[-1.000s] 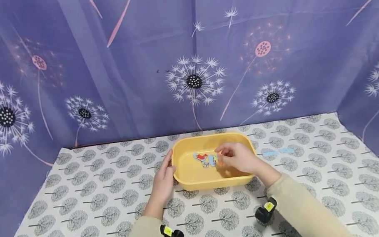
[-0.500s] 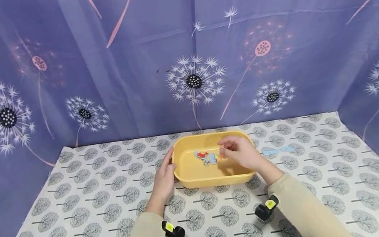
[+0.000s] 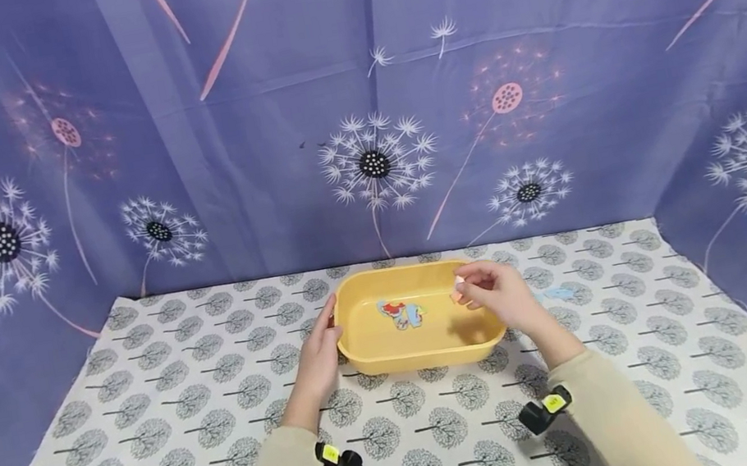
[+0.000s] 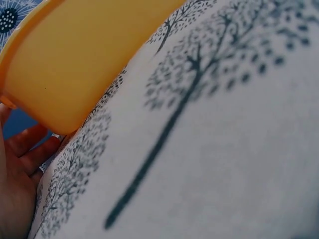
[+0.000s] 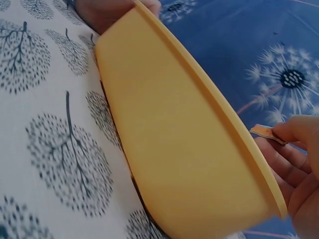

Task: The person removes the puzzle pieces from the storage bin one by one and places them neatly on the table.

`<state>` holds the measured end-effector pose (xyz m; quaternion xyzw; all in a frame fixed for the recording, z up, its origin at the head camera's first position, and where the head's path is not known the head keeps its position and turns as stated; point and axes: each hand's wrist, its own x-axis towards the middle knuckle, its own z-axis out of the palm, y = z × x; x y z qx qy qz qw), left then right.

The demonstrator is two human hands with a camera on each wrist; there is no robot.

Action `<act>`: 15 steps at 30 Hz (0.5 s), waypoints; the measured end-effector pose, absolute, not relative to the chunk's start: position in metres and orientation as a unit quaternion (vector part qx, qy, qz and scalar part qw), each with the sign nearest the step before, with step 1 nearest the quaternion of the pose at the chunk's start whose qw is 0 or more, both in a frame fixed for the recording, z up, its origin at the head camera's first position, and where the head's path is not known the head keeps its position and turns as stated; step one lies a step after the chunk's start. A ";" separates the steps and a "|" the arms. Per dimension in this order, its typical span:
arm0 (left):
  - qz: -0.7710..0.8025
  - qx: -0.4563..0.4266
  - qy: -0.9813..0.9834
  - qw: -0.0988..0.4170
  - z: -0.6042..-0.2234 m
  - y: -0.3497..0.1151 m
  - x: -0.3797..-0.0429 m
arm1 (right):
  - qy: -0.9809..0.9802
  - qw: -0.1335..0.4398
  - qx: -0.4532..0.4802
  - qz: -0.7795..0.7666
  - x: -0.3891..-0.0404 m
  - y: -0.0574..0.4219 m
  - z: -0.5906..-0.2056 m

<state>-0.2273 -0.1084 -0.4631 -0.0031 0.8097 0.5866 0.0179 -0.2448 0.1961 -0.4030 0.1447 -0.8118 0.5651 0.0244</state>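
Observation:
A yellow plastic basin point(image 3: 419, 361) sits on the patterned cloth. My left hand point(image 3: 316, 361) grips its left end, thumb at the rim and fingers outside; the left wrist view shows those fingers point(image 4: 35, 147) beside the basin's corner. Over the basin's right end, my right hand point(image 3: 503, 298) pinches a small flat orange piece point(image 3: 457, 293) between thumb and fingers. That piece point(image 5: 266, 132) looks thin, with a pale edge, in the right wrist view. On the basin's floor lie several flat cutout pieces, among them a red one point(image 3: 393, 309) and a light blue one point(image 3: 414, 316).
A light blue flat strip point(image 3: 558, 292) lies on the cloth right of the basin, partly behind my right hand. Behind the table hangs a purple curtain point(image 3: 256, 162) with dandelion prints. A black wrist camera point(image 3: 343, 465) shows at my left sleeve.
My right hand has moved rightward and away from the cutouts with the orange piece, now near the basin's right end. My left hand keeps its hold on the basin.

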 end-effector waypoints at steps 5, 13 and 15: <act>0.587 -0.004 0.809 0.020 -0.462 -0.109 -0.226 | -0.802 0.043 0.123 0.584 -0.243 0.213 -0.402; 0.592 -0.009 0.805 0.026 -0.462 -0.108 -0.226 | -0.788 0.067 0.088 0.605 -0.239 0.245 -0.405; 0.593 -0.010 0.805 0.027 -0.462 -0.107 -0.227 | -0.790 0.070 0.076 0.605 -0.238 0.254 -0.407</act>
